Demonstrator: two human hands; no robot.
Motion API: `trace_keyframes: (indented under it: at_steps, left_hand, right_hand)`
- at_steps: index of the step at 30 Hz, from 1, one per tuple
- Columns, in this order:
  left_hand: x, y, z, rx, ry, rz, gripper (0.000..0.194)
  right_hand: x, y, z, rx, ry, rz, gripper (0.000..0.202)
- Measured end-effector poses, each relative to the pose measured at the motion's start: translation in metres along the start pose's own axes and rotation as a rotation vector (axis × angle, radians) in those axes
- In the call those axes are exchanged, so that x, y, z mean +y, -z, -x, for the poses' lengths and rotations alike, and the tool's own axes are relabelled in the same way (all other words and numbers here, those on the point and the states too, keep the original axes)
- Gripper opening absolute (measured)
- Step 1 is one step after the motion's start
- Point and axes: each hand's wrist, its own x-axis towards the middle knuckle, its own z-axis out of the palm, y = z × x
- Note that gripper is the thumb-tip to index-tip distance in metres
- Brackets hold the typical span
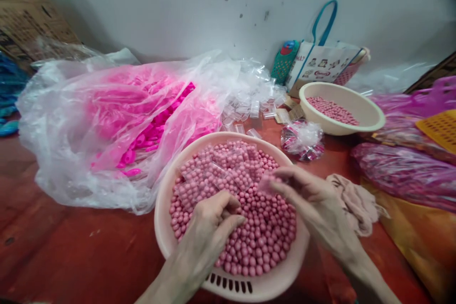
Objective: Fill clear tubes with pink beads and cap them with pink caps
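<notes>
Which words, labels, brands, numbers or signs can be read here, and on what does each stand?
None can be read with certainty.
White fabric-look tote bag with blue handle: pinkish lettering at its upper left and a red oval logo, both too blurred to quote.
Brown cardboard box: dark printed characters, too blurred to read.

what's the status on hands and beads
Left hand at pink beads; right hand pinching blurred pinkish item; clear plastic pieces partly covering the beads.
</notes>
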Motion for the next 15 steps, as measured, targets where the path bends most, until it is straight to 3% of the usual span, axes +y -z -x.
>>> trace_keyframes:
  at_steps: [2,3,9,13,15]
  left_hand:
    - [-0.002,0.000,0.001,-0.002,-0.033,-0.075,0.005]
    - [-0.004,0.000,0.002,-0.014,-0.057,-0.101,0.007]
    - [-0.013,-0.002,0.009,-0.018,-0.205,-0.181,0.012]
    - [-0.004,0.001,0.006,-0.010,-0.184,-0.214,0.010]
    - [-0.001,0.006,0.006,0.055,-0.207,-0.195,0.011]
  right_hand:
    - [0.006,0.008,-0.017,0.197,0.078,0.198,0.012]
    - [0.011,0.010,-0.026,0.236,0.133,0.291,0.011]
    - [0.046,-0.016,-0.064,0.022,0.284,0.420,0.012]
    - [0.052,-0.022,-0.067,-0.036,0.323,0.419,0.015]
    - [0.049,-0.016,-0.063,-0.027,0.317,0.424,0.022]
